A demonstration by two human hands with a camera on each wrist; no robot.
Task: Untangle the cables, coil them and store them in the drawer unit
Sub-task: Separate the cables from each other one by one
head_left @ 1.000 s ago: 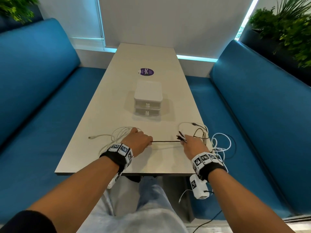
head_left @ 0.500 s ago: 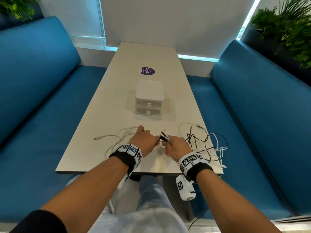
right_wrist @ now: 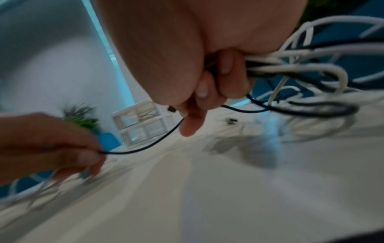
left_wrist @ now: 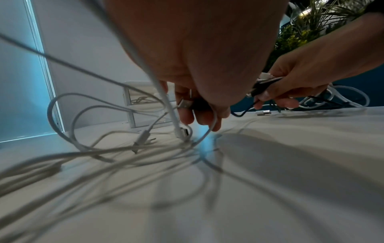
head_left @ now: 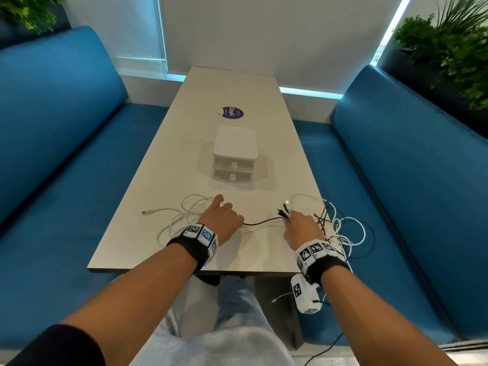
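A thin black cable (head_left: 261,222) runs slack between my two hands near the table's front edge. My left hand (head_left: 221,219) pinches its end, a metal USB plug (left_wrist: 185,103), with fingers curled over loose white cables (head_left: 184,215). My right hand (head_left: 301,228) grips a bundle of black and white plugs (head_left: 284,211) and cable strands (right_wrist: 276,65). A tangle of white and black cables (head_left: 343,228) spills off the table's right edge beside that hand. The white two-drawer unit (head_left: 234,154) stands mid-table, both drawers closed.
The pale table (head_left: 148,239) is flanked by blue benches (head_left: 66,154) on both sides. A purple sticker (head_left: 231,112) lies beyond the drawer unit. A loose silver plug (left_wrist: 264,113) rests on the table near my right hand. Plants (head_left: 454,48) stand at the back corners.
My hands came together half a second ago and have now moved apart again, my right hand going right with the bundle. The black cable spans the gap, slack rather than taut.
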